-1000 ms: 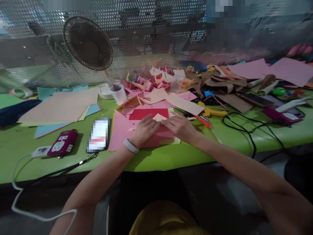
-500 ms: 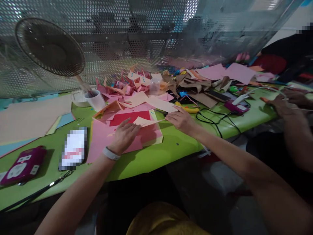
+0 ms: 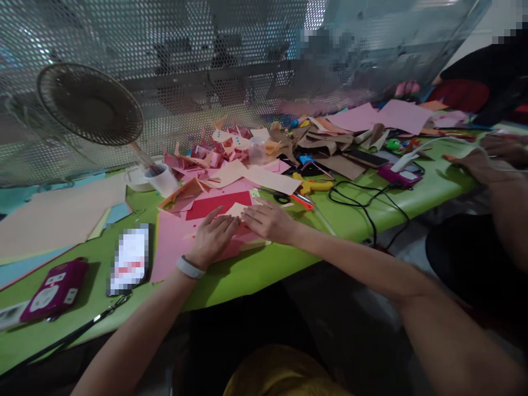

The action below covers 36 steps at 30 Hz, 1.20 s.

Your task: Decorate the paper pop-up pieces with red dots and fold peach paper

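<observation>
Both hands lay flat, palms down, fingers stretched out and not clamped on anything. The left hand (image 3: pixel 212 237) and the right hand (image 3: pixel 269 221) sat side by side, fingertips nearly meeting over a small cream paper (image 3: pixel 236 209). That paper rested just beyond the fingertips, on a red sheet (image 3: pixel 214 203), which lay on a larger pink sheet (image 3: pixel 171 245) spread under the left hand on the green bench (image 3: pixel 264 264). A white band (image 3: pixel 190 268) circled the left wrist. Left of the left hand lay a phone (image 3: pixel 130 258), and further left a magenta device (image 3: pixel 53 290). Just right of the right hand sat orange-handled scissors (image 3: pixel 300 199). Beyond the hands lay a heap of folded pink and cream scraps (image 3: pixel 218 151), a cup (image 3: pixel 161 180) and a fan (image 3: pixel 89 104). Far right, another person's hand (image 3: pixel 474 165) rested on the bench.
</observation>
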{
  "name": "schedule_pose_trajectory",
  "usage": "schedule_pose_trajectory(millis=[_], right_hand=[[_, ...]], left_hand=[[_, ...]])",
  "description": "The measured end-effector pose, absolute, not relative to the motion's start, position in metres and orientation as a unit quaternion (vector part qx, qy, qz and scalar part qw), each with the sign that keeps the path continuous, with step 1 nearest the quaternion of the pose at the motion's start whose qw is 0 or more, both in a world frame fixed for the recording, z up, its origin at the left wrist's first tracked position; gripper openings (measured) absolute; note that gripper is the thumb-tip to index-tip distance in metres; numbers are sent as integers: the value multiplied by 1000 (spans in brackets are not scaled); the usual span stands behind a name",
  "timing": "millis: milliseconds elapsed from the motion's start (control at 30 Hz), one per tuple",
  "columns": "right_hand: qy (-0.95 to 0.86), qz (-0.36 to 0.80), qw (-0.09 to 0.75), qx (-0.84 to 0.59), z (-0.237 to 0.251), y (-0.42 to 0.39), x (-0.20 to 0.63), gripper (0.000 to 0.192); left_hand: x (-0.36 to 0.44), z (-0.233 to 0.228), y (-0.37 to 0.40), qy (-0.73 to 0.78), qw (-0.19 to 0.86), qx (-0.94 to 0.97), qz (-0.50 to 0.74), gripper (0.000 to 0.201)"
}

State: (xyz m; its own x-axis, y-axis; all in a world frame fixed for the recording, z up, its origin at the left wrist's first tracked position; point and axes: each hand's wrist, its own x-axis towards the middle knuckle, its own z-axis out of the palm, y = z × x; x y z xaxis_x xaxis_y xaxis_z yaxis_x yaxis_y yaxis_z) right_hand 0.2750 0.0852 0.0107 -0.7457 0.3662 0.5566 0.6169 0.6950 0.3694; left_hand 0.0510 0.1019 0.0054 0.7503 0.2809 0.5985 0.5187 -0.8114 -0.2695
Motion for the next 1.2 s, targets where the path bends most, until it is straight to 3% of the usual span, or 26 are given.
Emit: schedule_pose_trajectory(millis=[133, 333, 500, 600, 667, 767, 833, 967, 1067, 1133, 1200], right_hand=[[-885, -319, 212, -263, 8, 94, 268, 27], [-866, -334, 200, -313, 20, 95, 309, 28], [-834, -321, 217, -393, 26, 93, 348, 27], [-806, -303, 248, -444, 30, 90, 343, 27], [-801, -298, 270, -443, 31, 88, 325, 28], [-827, -256, 292, -407, 27, 87, 285, 31], [-849, -216, 290, -384, 22, 86, 260, 32], [-878, -171, 293, -338, 19, 91, 239, 29], [-853, -126, 353, -363, 28, 103, 250, 26], [-788, -51, 425, -443, 36, 115, 262, 29], [-719, 107, 452, -517, 40, 125, 269, 39]], left_hand=[[49, 6, 102, -233, 171, -918, -271, 27], [35, 18, 110, -293, 205, -895, -266, 27], [14, 30, 121, -442, 186, -837, -265, 36], [17, 29, 118, -496, 57, -806, -318, 31], [29, 27, 110, -446, -131, -810, -358, 28], [53, 23, 99, -363, -415, -734, -396, 46], [64, 20, 96, -324, -541, -643, -435, 48], [63, 14, 103, -358, -629, -480, -497, 44], [54, 13, 110, -359, -646, -444, -507, 41], [49, 14, 113, -349, -646, -436, -521, 38], [48, 14, 113, -347, -649, -429, -523, 37]])
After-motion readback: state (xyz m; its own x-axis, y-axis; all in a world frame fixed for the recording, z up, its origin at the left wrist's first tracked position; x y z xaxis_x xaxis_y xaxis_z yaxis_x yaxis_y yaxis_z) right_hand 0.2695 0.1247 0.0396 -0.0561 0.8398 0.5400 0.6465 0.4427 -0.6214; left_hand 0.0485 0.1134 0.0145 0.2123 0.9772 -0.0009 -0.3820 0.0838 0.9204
